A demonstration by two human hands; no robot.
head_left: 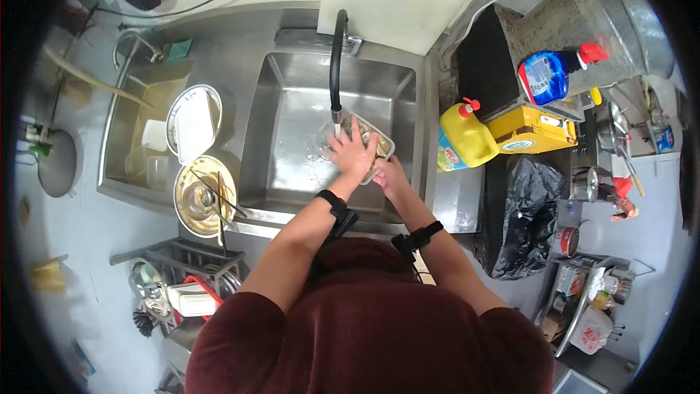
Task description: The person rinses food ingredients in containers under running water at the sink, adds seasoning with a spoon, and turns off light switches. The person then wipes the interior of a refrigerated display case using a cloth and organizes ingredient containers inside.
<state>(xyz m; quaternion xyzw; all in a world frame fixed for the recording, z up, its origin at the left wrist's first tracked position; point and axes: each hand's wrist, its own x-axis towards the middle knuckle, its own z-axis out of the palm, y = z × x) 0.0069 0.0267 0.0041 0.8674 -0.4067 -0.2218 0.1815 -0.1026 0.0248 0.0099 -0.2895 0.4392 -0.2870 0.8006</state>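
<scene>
In the right part of the metal sink basin is a small rectangular whitish container with a pale rim, held at a tilt. Something brownish shows inside it, too small to name. My left hand lies over the container's left side with its fingers spread, just below the spout of the black faucet. Water splashes around those fingers. My right hand grips the container's near right corner, its fingers partly hidden.
Left of the basin stand a bowl with a white tray and a bowl with utensils. A second sink holds cloudy water. To the right are a yellow bottle, a blue spray bottle and a black-bagged bin.
</scene>
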